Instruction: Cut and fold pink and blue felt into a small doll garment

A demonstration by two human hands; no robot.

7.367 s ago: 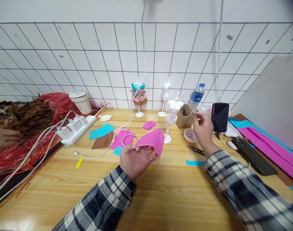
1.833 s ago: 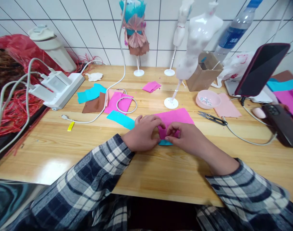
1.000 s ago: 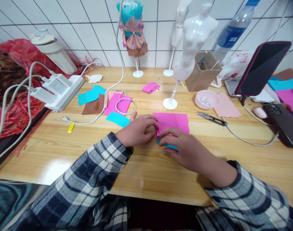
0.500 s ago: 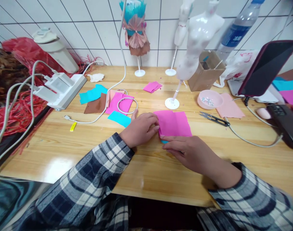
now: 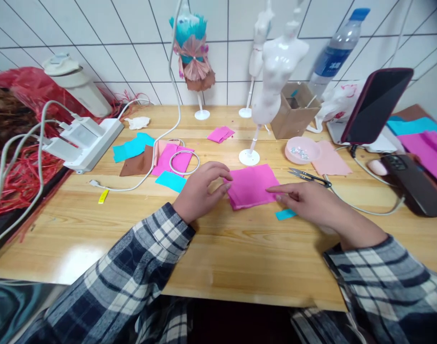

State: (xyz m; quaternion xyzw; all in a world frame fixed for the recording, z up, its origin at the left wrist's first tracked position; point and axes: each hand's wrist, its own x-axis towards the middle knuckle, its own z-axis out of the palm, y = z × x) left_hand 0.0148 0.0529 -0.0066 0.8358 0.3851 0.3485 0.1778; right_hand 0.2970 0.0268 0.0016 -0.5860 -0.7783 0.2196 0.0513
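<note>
A stack of pink crepe paper (image 5: 252, 186) lies flat on the table between my hands. My left hand (image 5: 204, 191) is at its left edge, fingers curved, with a gap between thumb and forefinger; the fingertips touch the paper's edge. My right hand (image 5: 308, 198) reaches in from the right, forefinger stretched onto the paper's right side and the other fingers bent beneath. Just under those fingers lies a small blue paper strip (image 5: 285, 214), partly covered by the hand. To the left of my left hand rests another blue paper piece (image 5: 170, 181).
Behind the paper stand a white mannequin (image 5: 276, 71) and a dressed one (image 5: 195, 57). Thread snips (image 5: 310, 177) and a pink bowl of beads (image 5: 302, 151) lie to the right. A white cable (image 5: 132, 189) and power strip (image 5: 96, 148) occupy the left. Phones (image 5: 412, 184) sit at the far right.
My right hand has moved right, from the pink paper's front edge to its right side. The blue strip, earlier mostly hidden, now shows farther right. The whole view has shifted slightly.
</note>
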